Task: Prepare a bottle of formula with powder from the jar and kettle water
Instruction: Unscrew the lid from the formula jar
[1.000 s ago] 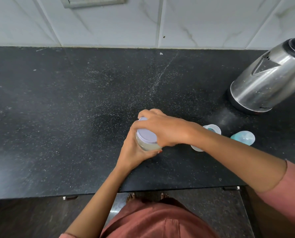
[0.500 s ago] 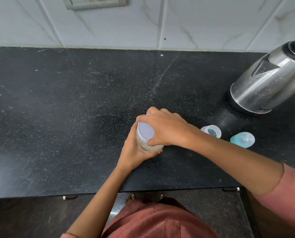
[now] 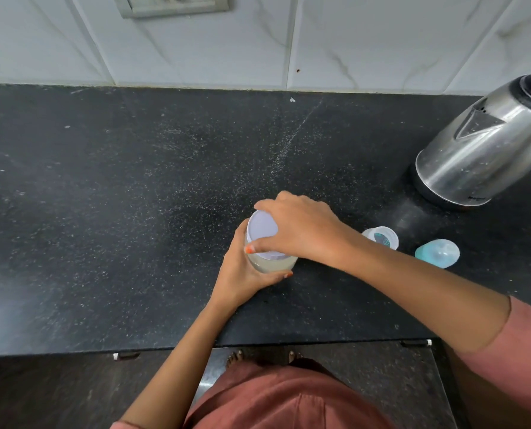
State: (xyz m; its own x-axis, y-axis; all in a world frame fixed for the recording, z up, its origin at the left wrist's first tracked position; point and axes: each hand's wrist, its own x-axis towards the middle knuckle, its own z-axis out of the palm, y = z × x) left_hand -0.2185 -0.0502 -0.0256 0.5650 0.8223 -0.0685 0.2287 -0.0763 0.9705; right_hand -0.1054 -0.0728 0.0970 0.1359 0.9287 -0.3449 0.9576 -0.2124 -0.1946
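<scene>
A clear jar (image 3: 270,263) of pale powder stands on the black counter (image 3: 103,212) near its front edge. My left hand (image 3: 242,270) wraps around the jar's body from the left. My right hand (image 3: 301,227) grips its pale lilac lid (image 3: 261,227) from above and the right. To the right of my right forearm stands an open clear baby bottle (image 3: 381,237), seen from above. A teal bottle top with its nipple (image 3: 437,252) lies beside the bottle. A steel kettle (image 3: 487,147) stands at the far right.
A white tiled wall with a socket plate (image 3: 171,4) closes off the back of the counter. Pale specks are scattered over the counter's middle. Below the front edge I see dark cabinet fronts, a dark floor and my feet.
My right hand has turned on the lid, its fingers shifting round, so more of the lid's top shows. My left hand still holds the jar in the same spot.
</scene>
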